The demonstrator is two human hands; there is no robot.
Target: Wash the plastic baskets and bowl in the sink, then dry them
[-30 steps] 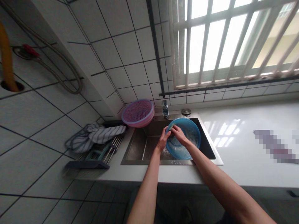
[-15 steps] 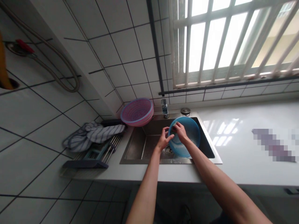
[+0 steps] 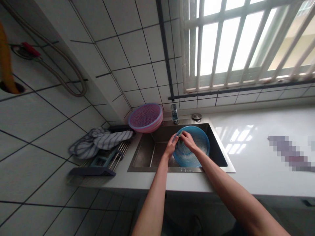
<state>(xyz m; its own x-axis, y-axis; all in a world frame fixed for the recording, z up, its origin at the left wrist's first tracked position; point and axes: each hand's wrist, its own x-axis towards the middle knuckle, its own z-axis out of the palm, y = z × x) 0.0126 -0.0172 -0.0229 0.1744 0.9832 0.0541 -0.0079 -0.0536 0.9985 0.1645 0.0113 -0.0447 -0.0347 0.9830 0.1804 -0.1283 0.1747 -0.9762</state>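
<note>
Just below and right of frame centre, the left hand (image 3: 170, 147) clamps one blue basket (image 3: 193, 157) over one sink (image 3: 142, 157), the right hand (image 3: 188, 141) pinching one small greenish scrap (image 3: 180, 133).

I count two grips, both mine: one left grip (image 3: 169, 148) and one right grip (image 3: 187, 141). With them I see one small greenish piece (image 3: 180, 134), though my fingers may hide more. There is one blue basket (image 3: 203, 141), one sink (image 3: 142, 155), one tap (image 3: 174, 114) and one round metal piece (image 3: 196, 116). I see one pink basket (image 3: 146, 118), but whether others are nested with it I cannot tell. I also count one striped cloth (image 3: 108, 140), one rack (image 3: 91, 171), one red handle (image 3: 31, 49), one yellow pipe (image 3: 6, 62), one hose (image 3: 79, 95), one barred window (image 3: 219, 49) and one desk (image 3: 246, 160).
</note>
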